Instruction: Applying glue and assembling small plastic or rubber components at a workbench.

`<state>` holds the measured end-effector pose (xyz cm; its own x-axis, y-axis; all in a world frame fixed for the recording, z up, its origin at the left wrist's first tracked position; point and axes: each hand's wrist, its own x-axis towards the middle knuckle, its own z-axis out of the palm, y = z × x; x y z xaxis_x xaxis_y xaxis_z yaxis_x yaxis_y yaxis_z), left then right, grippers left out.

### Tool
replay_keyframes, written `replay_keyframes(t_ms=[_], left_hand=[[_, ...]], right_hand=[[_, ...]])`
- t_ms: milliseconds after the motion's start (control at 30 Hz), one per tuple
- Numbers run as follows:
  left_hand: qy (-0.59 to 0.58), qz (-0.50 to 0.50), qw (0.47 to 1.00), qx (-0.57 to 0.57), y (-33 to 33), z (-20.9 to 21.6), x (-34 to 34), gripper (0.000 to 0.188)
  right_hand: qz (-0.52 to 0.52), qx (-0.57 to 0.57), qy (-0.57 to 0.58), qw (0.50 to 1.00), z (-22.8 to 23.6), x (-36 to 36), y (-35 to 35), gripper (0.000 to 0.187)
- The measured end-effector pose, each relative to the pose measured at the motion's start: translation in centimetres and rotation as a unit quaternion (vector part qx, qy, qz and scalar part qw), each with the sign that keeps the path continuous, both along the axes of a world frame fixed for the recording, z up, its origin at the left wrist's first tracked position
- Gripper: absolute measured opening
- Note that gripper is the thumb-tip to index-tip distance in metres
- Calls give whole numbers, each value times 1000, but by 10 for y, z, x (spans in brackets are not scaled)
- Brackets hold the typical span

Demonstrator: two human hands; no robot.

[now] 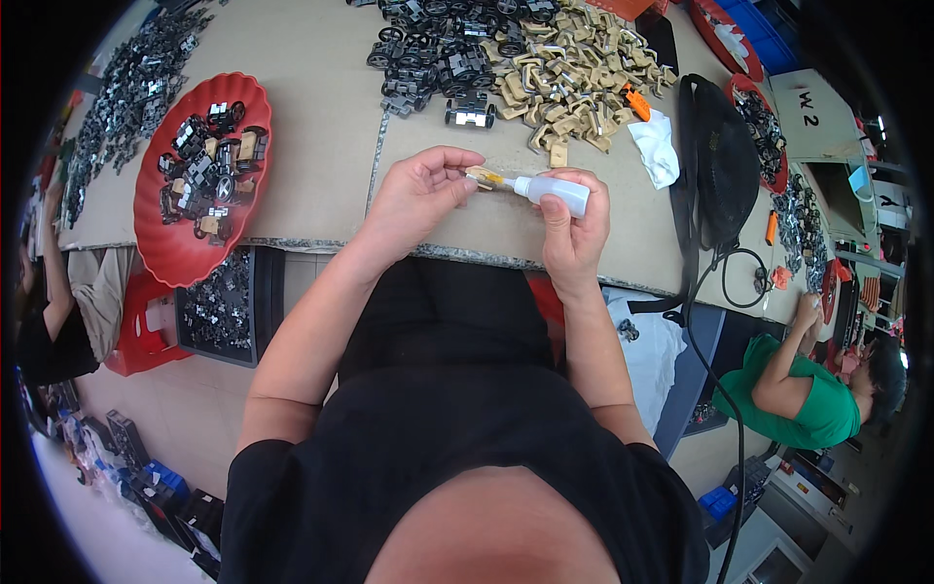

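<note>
My left hand (416, 199) pinches a small tan plastic part (477, 175) between thumb and fingers, just above the table's near edge. In my right hand (578, 236) is a white squeeze bottle (562, 194), tilted almost level, its narrow nozzle pointing left at the tan part. Something yellow shows by the nozzle tip; whether the tip touches the part I cannot tell. Beyond my hands lies a heap of tan plastic parts (564, 83), next to a heap of black wheeled toy-car chassis (438, 63). A single chassis (470, 114) sits at the front of that heap.
At left, a red scalloped tray (161, 243) holds chassis, some with tan parts. A white tissue (656, 149), an orange tool (637, 102) and a black bag (718, 161) lie to the right. A grey crate (268, 302) stands below. A person in green (793, 394) works at right.
</note>
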<state>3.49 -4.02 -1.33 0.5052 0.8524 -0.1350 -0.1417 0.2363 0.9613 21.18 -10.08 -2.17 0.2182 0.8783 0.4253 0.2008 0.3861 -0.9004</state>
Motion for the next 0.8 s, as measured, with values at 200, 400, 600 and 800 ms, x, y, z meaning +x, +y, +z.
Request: replay_keyframes(t_ms=[200,400,600,800], left_hand=[[-7,-2,1000,-1,1,-2,0,25],[-7,-4,1000,-2,1,-2,-1,24],[-6,-5,1000,-1,1,-3,-1,24],[3,-4,1000,-3,1,-2,0,25]], right_hand=[[-1,7,5,1000,0,0,0,23],[3,13,-5,1000,2,-1,-1,24],[1,21,-10,1000,2,-1,0,25],[-7,12,-5,1000,2,-1,-1,25]])
